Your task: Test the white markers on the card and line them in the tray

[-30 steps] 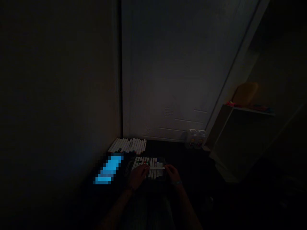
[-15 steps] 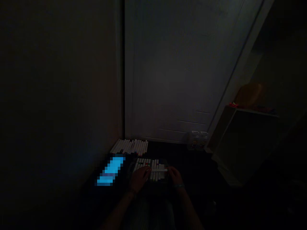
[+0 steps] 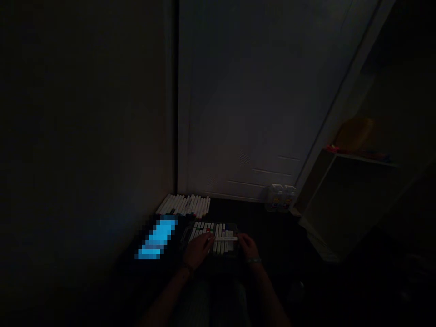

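The scene is very dark. A shallow case (image 3: 186, 233) full of white markers lies on the floor in front of me. My left hand (image 3: 198, 250) rests on the case's near left side, fingers curled over the markers. My right hand (image 3: 249, 247) is at its right end. Between the two hands one white marker (image 3: 225, 238) lies crosswise over the others, and both hands seem to pinch its ends. A second row of white markers (image 3: 184, 205) lies farther back against the wall.
A glowing blue screen (image 3: 157, 238) lies on the floor left of the case. A white door (image 3: 252, 100) stands behind. Two small clear boxes (image 3: 279, 198) sit at its foot. A low white shelf unit (image 3: 340, 195) with a yellowish object (image 3: 354, 131) stands at the right.
The view has shifted slightly. Both hands stay at the case, holding the crosswise marker in much the same place.
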A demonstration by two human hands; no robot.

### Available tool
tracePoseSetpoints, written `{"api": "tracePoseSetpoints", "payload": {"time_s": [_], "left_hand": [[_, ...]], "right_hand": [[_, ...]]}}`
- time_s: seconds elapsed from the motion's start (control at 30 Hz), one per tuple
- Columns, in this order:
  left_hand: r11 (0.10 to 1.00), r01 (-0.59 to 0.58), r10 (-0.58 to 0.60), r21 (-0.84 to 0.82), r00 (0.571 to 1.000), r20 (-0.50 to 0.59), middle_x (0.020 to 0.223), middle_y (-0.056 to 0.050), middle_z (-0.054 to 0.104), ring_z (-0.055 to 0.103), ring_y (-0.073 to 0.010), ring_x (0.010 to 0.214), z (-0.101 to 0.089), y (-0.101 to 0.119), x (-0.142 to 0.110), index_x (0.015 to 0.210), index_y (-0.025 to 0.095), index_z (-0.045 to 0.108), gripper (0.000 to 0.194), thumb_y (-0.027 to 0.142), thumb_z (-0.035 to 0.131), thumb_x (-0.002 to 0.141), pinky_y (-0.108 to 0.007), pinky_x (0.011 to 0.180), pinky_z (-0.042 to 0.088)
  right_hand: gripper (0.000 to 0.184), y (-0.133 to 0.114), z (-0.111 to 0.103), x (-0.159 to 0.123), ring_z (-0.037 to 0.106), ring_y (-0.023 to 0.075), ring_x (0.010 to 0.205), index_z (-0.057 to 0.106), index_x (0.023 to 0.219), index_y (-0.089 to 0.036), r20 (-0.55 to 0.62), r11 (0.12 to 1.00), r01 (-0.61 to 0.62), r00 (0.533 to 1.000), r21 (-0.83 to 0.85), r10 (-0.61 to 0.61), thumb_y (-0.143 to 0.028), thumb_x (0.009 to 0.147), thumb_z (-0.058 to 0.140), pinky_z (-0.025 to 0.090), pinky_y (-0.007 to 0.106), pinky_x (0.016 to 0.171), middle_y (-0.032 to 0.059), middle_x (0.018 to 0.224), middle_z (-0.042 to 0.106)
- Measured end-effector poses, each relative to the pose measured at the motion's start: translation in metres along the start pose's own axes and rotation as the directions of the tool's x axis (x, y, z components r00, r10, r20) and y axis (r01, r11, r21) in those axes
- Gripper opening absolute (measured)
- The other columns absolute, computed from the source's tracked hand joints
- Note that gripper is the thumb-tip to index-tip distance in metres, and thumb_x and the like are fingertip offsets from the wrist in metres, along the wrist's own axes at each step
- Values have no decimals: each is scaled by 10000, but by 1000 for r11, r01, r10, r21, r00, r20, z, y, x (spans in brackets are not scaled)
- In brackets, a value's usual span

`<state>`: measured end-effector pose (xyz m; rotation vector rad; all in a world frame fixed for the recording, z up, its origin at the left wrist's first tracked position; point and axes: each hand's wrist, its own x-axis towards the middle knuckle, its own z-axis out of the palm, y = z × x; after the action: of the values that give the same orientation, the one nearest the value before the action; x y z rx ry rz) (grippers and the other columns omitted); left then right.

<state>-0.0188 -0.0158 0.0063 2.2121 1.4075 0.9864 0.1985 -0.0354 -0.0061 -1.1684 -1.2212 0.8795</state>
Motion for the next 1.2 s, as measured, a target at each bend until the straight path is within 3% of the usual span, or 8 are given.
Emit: {"api": "tracePoseSetpoints", "payload": {"time_s": [0.37,0.9,1.2], "left_hand": [[999,-35,35,-19,999,-21,965,-4,613,568,-151,866,-3,2,0,971,243,549,261,372,360,847,-252,761,407],[1000,-4,5,2,999,-39,1039,-12,607,565,-153,924,2,-4,1,993,230,548,252,345,379,845,-268,804,407],[998,-39,42,58,998,-51,1086,-30,594,549,-163,982,6,-11,4,1017,219,547,270,333,366,852,-286,848,396]], "right_hand": [[382,6,-2,4,571,216,904,653,870,-194,44,999,41,998,-16,-40,-521,705,547,421,331,826,52,916,657],[411,10,1,7,589,217,838,660,845,-169,7,995,66,998,-71,-66,-530,666,579,447,309,754,61,856,665],[365,16,2,8,595,212,807,654,821,-170,6,987,104,995,-122,-104,-494,734,509,450,294,721,57,829,665]]}}
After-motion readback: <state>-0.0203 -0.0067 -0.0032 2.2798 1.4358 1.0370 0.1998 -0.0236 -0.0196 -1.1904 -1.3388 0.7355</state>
